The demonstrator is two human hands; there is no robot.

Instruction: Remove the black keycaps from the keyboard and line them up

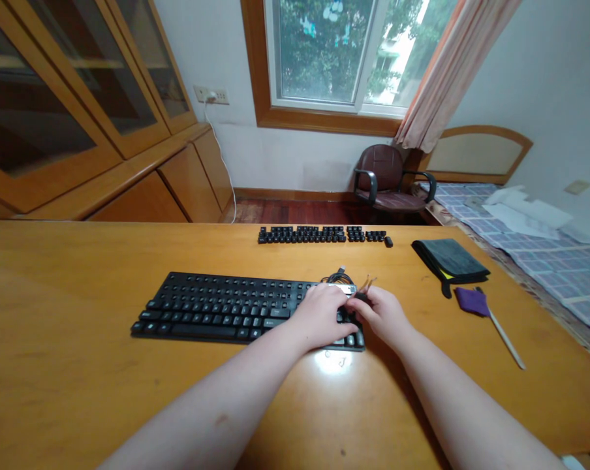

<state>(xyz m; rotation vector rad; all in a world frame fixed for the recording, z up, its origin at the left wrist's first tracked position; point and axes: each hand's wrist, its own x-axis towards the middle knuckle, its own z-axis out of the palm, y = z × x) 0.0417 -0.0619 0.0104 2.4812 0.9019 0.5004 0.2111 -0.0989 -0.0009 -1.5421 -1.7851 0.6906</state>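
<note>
A black keyboard (217, 307) lies on the wooden desk, with bare switches showing in its upper rows and keycaps on its lower rows. My left hand (324, 313) rests over its right end, thumb and fingers apart. Close beside it, my right hand (380, 313) pinches a small dark keycap puller (368, 284) whose thin copper-coloured prongs point up. The fingertips of both hands meet around its dark part, so contact there is partly hidden. Behind the hands, a coiled black cable (341, 277) lies at the keyboard's back edge.
Loose black keycaps (302, 235) stand in rows along the desk's far edge. To the right are a folded dark cloth (451, 258) and a brush (505, 339) with a purple cloth (472, 302) at its end. A chair (383, 176) stands beyond the desk.
</note>
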